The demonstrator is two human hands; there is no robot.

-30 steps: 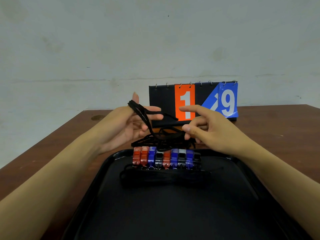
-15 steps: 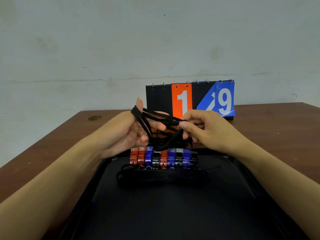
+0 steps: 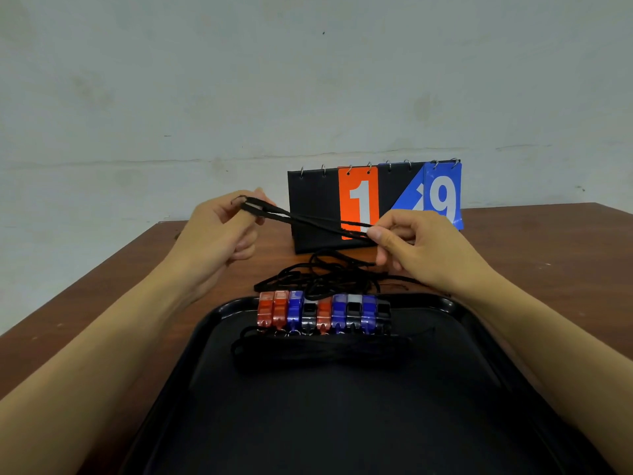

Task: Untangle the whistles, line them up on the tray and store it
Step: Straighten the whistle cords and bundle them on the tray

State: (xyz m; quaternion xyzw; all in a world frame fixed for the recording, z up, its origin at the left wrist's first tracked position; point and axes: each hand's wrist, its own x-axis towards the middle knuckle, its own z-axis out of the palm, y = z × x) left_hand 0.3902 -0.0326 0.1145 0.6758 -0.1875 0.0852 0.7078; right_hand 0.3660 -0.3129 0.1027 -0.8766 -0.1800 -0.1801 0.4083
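A black cord is stretched taut between my hands above the table. My left hand has the cord's loop around its fingers. My right hand pinches the other end between thumb and forefinger. Below them a tangle of black cords lies on the table just past the tray. Several whistles in red, blue and black stand in a row at the far end of the black tray, with folded black cords in front of them. No whistle shows on the stretched cord.
A flip scoreboard showing an orange 1 and a blue 9 stands on the brown wooden table behind my hands. A pale wall rises behind the table. The table's left edge runs diagonally near my left forearm.
My hands have moved apart and risen, pulling the cord from a slack bunch into a taut line. The remaining tangle has dropped onto the table.
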